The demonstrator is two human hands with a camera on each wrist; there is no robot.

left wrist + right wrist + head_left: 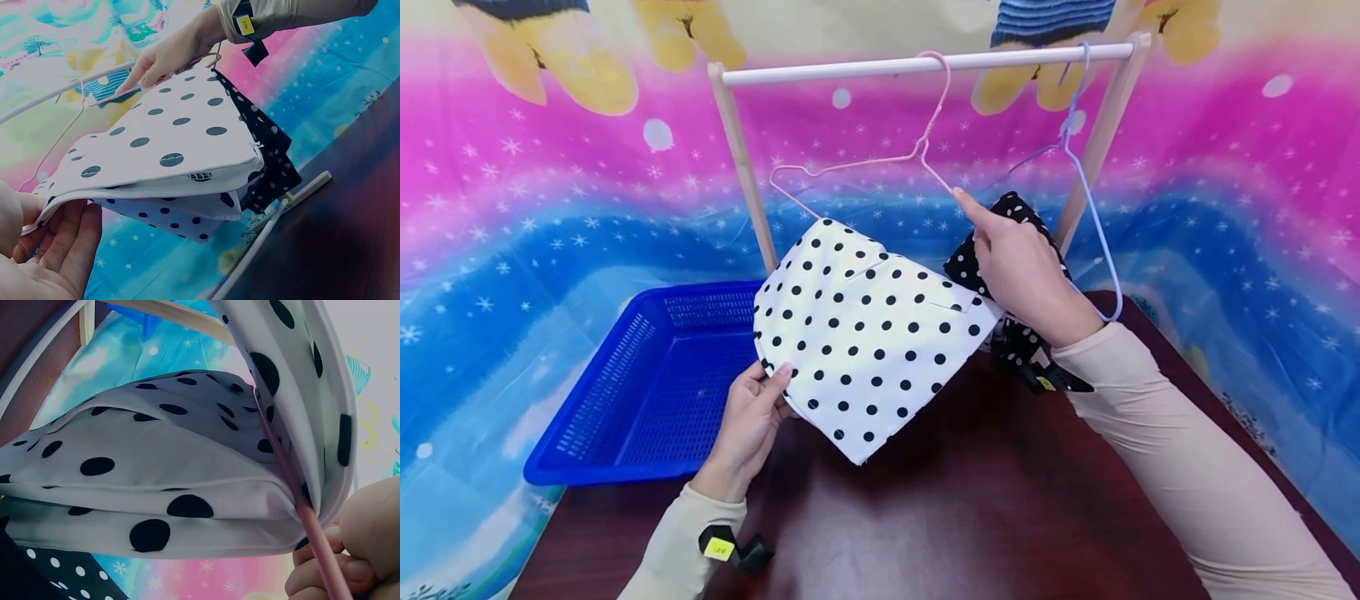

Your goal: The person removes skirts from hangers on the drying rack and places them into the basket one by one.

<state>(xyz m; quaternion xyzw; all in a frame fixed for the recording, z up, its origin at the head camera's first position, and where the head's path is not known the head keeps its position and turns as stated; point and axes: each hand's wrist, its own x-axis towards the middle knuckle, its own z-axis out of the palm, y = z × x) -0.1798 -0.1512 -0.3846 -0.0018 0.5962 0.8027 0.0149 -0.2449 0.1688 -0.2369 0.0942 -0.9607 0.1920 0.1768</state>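
A white cloth with black dots (868, 333) hangs folded over the lower bar of a pink hanger (868, 161), whose hook sits on the rack's rail. At the cloth's lower left edge, my left hand (752, 421) pinches the fabric between thumb and fingers; the left wrist view shows its layers parted there. My right hand (1022, 262) grips the hanger's right side, index finger stretched along the sloping arm. Close up in the right wrist view, curled fingers (325, 569) lie against the pink bar (322, 556), which runs inside the cloth's fold.
Behind my right hand, a black cloth with white dots (966, 258) hangs on a blue hanger (1097, 208). The rack has a white rail (850, 69) and wooden posts. A blue plastic basket (595, 358) stands left on the dark wooden table (880, 533). Patterned fabric surrounds the table.
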